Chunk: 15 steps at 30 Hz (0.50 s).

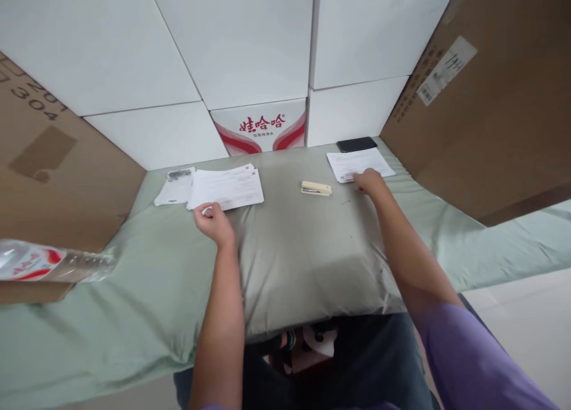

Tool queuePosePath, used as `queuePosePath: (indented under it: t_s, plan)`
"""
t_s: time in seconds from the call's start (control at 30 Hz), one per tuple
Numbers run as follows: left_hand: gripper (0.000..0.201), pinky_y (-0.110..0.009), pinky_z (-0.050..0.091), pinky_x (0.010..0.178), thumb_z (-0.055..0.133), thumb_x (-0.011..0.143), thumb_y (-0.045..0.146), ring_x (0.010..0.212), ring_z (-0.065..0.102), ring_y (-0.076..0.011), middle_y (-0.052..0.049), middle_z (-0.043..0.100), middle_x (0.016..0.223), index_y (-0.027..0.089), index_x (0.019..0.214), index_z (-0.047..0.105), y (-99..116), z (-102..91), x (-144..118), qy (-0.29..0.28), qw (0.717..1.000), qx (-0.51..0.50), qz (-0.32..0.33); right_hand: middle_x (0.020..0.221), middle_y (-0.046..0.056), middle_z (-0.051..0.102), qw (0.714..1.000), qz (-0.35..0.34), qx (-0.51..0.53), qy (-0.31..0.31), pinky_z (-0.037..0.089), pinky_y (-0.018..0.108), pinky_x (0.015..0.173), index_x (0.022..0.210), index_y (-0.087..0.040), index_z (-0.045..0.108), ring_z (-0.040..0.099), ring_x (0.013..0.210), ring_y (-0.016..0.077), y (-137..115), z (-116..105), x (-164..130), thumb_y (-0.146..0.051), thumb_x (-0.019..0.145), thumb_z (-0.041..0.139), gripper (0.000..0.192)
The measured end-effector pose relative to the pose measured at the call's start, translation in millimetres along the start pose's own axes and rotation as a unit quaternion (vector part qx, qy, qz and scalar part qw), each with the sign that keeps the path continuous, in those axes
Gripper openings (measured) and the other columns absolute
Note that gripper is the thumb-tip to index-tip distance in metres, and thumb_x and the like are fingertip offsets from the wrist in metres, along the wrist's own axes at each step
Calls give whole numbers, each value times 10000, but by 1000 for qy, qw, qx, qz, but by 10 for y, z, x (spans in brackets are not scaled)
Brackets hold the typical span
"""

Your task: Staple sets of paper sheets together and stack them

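Observation:
My left hand (215, 222) is closed at the near edge of a stack of printed papers (227, 187), its thumb and fingers pinching the edge. On the right, a second stack of printed papers (359, 163) lies at a slight angle. My right hand (371, 182) has its fingers curled at the near edge of that stack, and the fingertips are partly hidden. Between the two stacks rests a cream-coloured stapler (316, 188), touched by neither hand. A clear plastic packet (176, 188) with small dark pieces in it lies against the left stack.
A black phone (357, 144) lies behind the right stack. White boxes (263, 124) form a wall at the back. Brown cartons (495, 106) stand at both sides. A plastic water bottle (53, 262) lies at the left. Green cloth (285, 255) covers the surface.

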<state>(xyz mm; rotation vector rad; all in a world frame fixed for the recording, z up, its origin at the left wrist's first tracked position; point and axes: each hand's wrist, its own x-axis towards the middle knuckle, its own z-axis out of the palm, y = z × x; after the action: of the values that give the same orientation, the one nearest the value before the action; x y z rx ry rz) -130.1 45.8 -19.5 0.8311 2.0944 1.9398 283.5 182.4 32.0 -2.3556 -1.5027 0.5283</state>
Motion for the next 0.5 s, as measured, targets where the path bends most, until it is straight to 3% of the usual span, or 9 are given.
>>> queuePosePath:
  t_s: [0.1, 0.17, 0.2, 0.27, 0.33, 0.4, 0.5]
  plan:
    - [319, -425, 464, 971, 652, 772, 274, 995, 587, -235, -43, 567, 956, 211, 1019, 462, -39, -164, 146, 81, 983, 163, 3, 657, 118, 653, 989, -139, 52, 22, 446, 311, 692, 773, -145, 685, 636, 753, 235, -456, 278, -485, -293, 896, 555, 232]
    - [417, -519, 386, 1073, 742, 735, 332, 1179, 534, -323, -127, 585, 1131, 197, 1041, 492, -49, -242, 194, 65, 962, 263, -11, 631, 80, 649, 969, -210, 129, 17, 447, 294, 688, 695, -187, 646, 628, 723, 213, -825, 552, -846, -286, 912, 517, 271]
    - [438, -553, 367, 1082, 755, 738, 369, 1220, 514, -356, -158, 580, 1186, 192, 1052, 506, -50, -264, 202, 49, 953, 297, -21, 607, 65, 645, 958, -229, 167, -31, 448, 288, 674, 668, -198, 628, 624, 683, 202, -1005, 698, -1015, -280, 918, 498, 293]
    - [450, -581, 375, 1060, 746, 761, 413, 1231, 512, -388, -190, 578, 1241, 188, 1084, 527, -49, -282, 201, 23, 942, 334, -33, 597, 59, 644, 942, -242, 197, -121, 447, 290, 649, 623, -207, 588, 616, 633, 194, -1322, 979, -1297, -304, 923, 503, 326]
    - [482, -577, 387, 1046, 754, 759, 430, 1230, 516, -400, -204, 581, 1267, 180, 1113, 542, -49, -279, 193, 22, 935, 352, -35, 649, 80, 666, 934, -253, 190, -164, 450, 303, 653, 616, -209, 571, 629, 657, 207, -1552, 1219, -1483, -347, 918, 537, 333]
    - [514, -567, 384, 1050, 769, 746, 446, 1244, 506, -408, -220, 575, 1288, 164, 1122, 560, -54, -276, 197, 30, 931, 363, -34, 757, 105, 701, 936, -262, 175, -156, 456, 313, 683, 667, -207, 587, 650, 733, 223, -1687, 1397, -1574, -349, 907, 567, 279]
    - [484, -553, 388, 1044, 753, 767, 455, 1233, 512, -407, -222, 577, 1278, 155, 1108, 586, -71, -283, 223, 31, 931, 361, -34, 910, 113, 722, 941, -282, 162, -91, 462, 320, 736, 851, -203, 639, 655, 841, 231, -1747, 1539, -1603, -302, 898, 572, 128]
